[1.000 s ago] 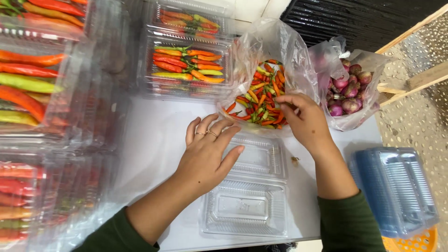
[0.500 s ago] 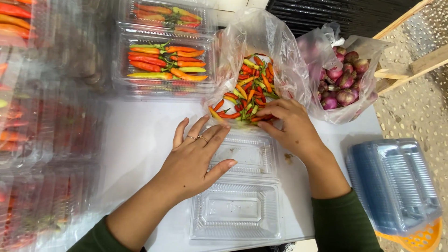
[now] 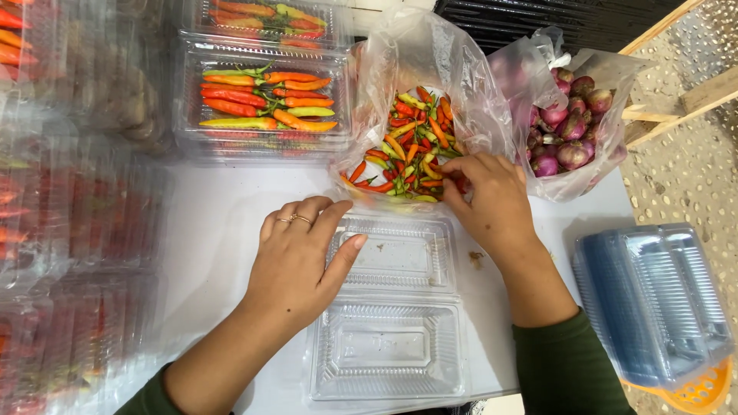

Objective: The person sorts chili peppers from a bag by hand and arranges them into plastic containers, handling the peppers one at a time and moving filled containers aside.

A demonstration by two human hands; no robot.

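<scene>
Chillies point(image 3: 411, 146), small ones in red, orange, green and yellow, lie heaped in an open clear plastic bag point(image 3: 430, 69) at the far middle of the white surface point(image 3: 207, 223). We see the right hand point(image 3: 492, 204) reaching into the near mouth of that bag, its fingers point(image 3: 461, 165) bent and pinched together among the chillies; whether they actually hold one we cannot tell, since the tips are partly buried in the pile. The left hand point(image 3: 296, 257) lies flat on the surface with its fingers spread open and gripping nothing, the thumb resting on the left edge of an empty clear hinged container point(image 3: 388, 307). That container sits open just near of the bag, its two halves one behind the other, between our two forearms.

To the right of the chilli bag, touching it, stands a second clear bag of purple shallots point(image 3: 569, 131). At the far left of the chilli bag are closed clear packs of long chillies point(image 3: 265, 100), stacked, with one more pack behind. Further packs point(image 3: 69, 223), blurred, line the left edge. At the near right, off the surface, a stack of empty clear containers point(image 3: 653, 300) rests on an orange basket point(image 3: 703, 392).
</scene>
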